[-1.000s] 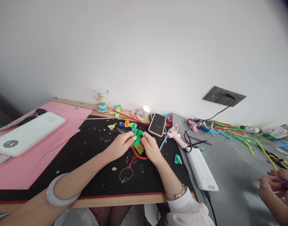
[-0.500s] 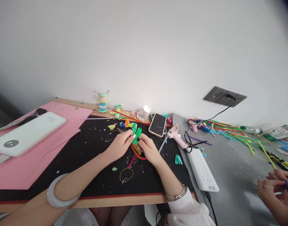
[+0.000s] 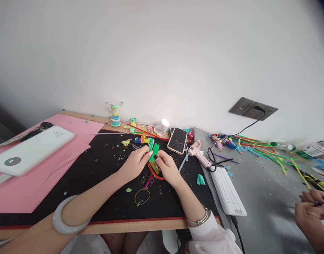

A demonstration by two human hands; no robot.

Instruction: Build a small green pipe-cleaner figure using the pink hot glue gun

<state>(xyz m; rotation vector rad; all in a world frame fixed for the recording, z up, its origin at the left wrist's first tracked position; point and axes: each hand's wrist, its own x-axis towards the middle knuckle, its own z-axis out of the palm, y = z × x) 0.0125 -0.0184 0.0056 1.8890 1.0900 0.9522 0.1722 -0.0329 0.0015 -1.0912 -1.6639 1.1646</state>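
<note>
Between my two hands is a bundle of bent green pipe cleaners (image 3: 154,152), held above the black mat (image 3: 103,190). My left hand (image 3: 135,163) pinches its left side, thumb on the front. My right hand (image 3: 166,168) grips the right side with thumb and fingers closed. Under the hands lie an orange-red pipe cleaner loop (image 3: 160,177) and a magenta piece (image 3: 148,181) with a thin yellowish ring (image 3: 142,197) below. Scissors, mostly hidden, lie behind my left hand. A small teal folded pipe cleaner piece (image 3: 201,179) rests to the right.
A pink glue gun (image 3: 199,153), a phone (image 3: 177,140) and a paper cup (image 3: 161,127) stand behind. White power banks (image 3: 32,151) lie at left and right. Pink paper (image 3: 53,173) covers the left side. At far right, another person's hands (image 3: 314,211) hold something purple.
My hands and the green bundle stay almost exactly where they were. The other person's hands at far right have shifted slightly to the right.
</note>
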